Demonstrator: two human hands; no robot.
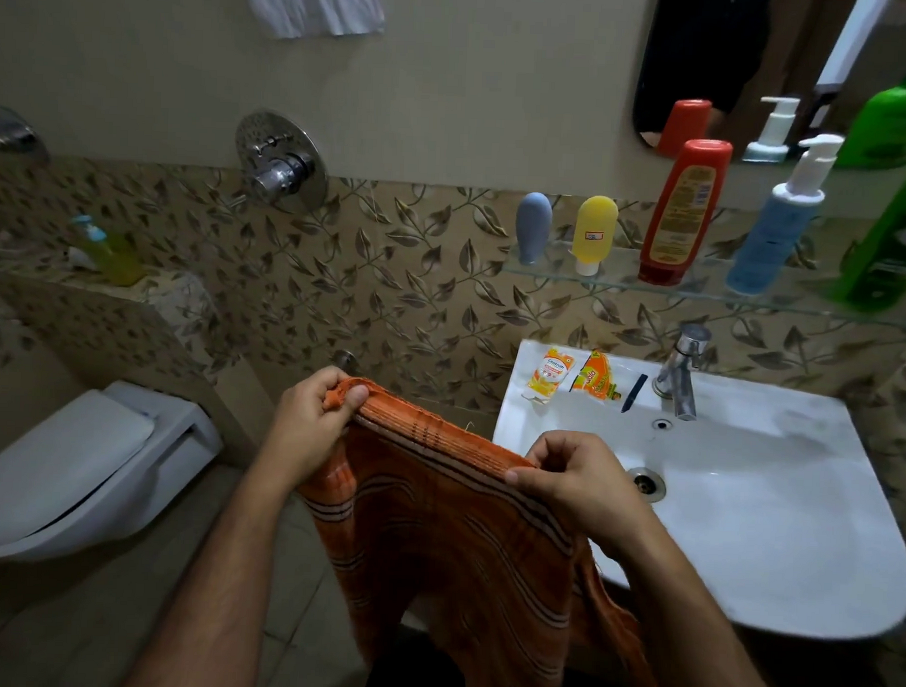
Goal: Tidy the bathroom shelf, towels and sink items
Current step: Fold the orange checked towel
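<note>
On glass shelf (622,287): five bottles upright; both hands pinch orange towel (449,538).

Little print can be read. On the sink (743,507), at its 11 o'clock corner, a yellow-white sachet (549,374) has a small dark brand word, too blurred to spell. The orange sachet (596,380) beside it shows letters like "ala". Bottle labels are illegible.

You are holding your left hand (312,420) and right hand (572,476) out ahead, forearms bare. Both are pinching the orange towel (455,528) at its top edge, left hand higher.
</note>
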